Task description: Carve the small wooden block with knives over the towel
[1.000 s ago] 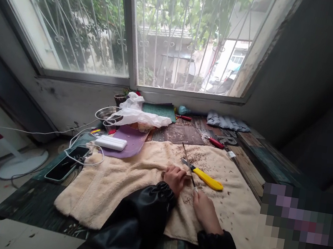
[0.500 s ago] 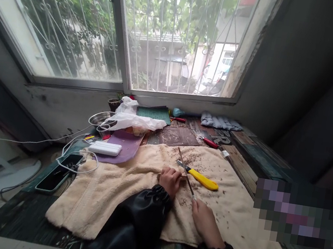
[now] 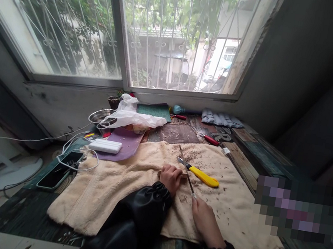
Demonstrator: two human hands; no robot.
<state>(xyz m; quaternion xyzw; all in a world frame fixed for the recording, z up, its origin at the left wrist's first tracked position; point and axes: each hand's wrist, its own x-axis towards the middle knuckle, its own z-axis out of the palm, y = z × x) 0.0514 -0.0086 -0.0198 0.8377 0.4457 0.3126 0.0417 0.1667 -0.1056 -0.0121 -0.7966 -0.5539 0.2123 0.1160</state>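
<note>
Drawn slightly back since the earlier frame: right hand (image 3: 205,222). Beneath: beige cloth (image 3: 233,202). Clasped in that hand: thin rod (image 3: 189,181). On the cloth, gripped by left hand (image 3: 171,179): small brown piece (image 3: 184,176). Should the left hold slacken, the rod could skid.

One camera, worn on the person's head, looks forward and down along the black sleeves (image 3: 130,220), which rise from the bottom edge. The hands (image 3: 206,222) sit near, just below and right of centre. The wide view takes in the worktop (image 3: 20,206) and faces the window (image 3: 175,37) beyond, with the fan (image 3: 15,174) at its left edge.
</note>
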